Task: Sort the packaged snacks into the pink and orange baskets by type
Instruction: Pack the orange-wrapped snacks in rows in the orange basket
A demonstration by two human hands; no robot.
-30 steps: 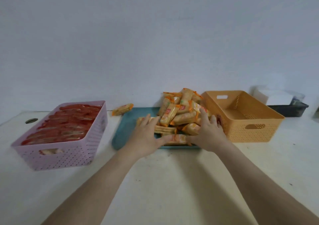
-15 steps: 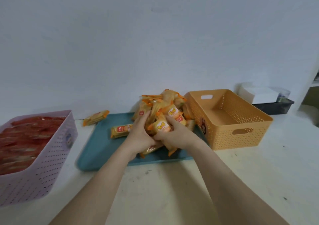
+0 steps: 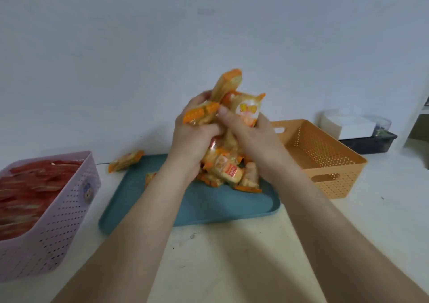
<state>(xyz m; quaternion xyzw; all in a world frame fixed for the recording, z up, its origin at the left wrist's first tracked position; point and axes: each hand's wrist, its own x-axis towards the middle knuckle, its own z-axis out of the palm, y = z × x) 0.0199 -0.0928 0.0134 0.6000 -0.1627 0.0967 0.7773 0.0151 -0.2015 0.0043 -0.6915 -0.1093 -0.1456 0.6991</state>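
both hands are pressed together around one bunch of orange packs (image 3: pixel 222 117), lifted clear of the teal tray (image 3: pixel 209 205). the left hand (image 3: pixel 192 138) has its grip closed on the left side of the bunch, and the right hand (image 3: pixel 246 133) has its grip closed on the right side, thumb across a pack's face. packs poke out above the fingers and hang loose below the palms, so the bundle looks slack.

the step in hand is likely carrying this bunch to the orange basket (image 3: pixel 325 161), which sits just right of the tray and looks empty. to do it well, the person should keep the palms squeezed inward, cup the lower packs, travel low over the basket rim, and part the hands only once inside.

a few packs (image 3: pixel 241 177) lie on the tray beneath the hands, and one stray pack (image 3: pixel 125 161) lies at its far left edge. the pink basket (image 3: pixel 53 209), left on the surface, holds red packs (image 3: pixel 25 186).
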